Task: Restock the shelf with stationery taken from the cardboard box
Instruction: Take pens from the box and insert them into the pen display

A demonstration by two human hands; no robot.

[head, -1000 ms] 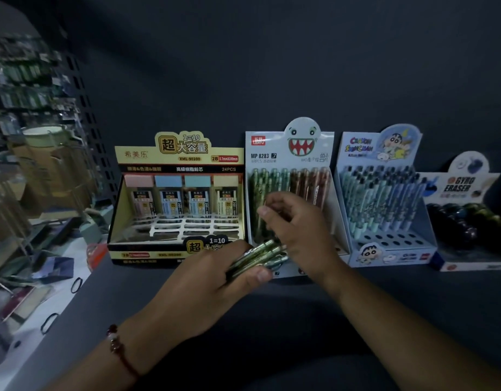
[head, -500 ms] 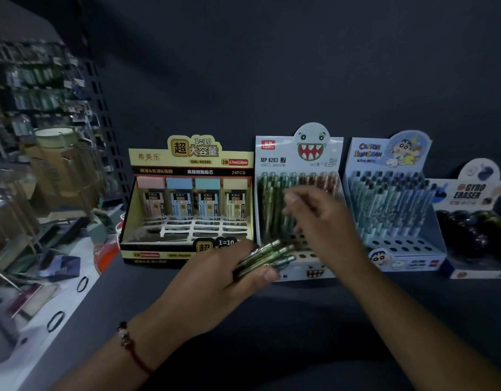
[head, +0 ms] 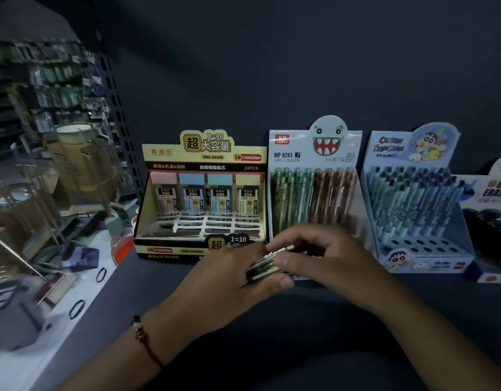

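Head view: the left hand (head: 229, 280) has its fingers clenched around a bundle of slim, glossy green pencils (head: 265, 266), held low and near, just in front of the cardboard monster-face display box (head: 314, 153) on the dark shelf (head: 272, 348). The right hand (head: 325, 255) pinches one pencil of the bundle between thumb and fingertips. Left of it stands a yellow lead-refill box (head: 204, 162).

The eraser box (head: 495, 221) is cut off at the right edge.
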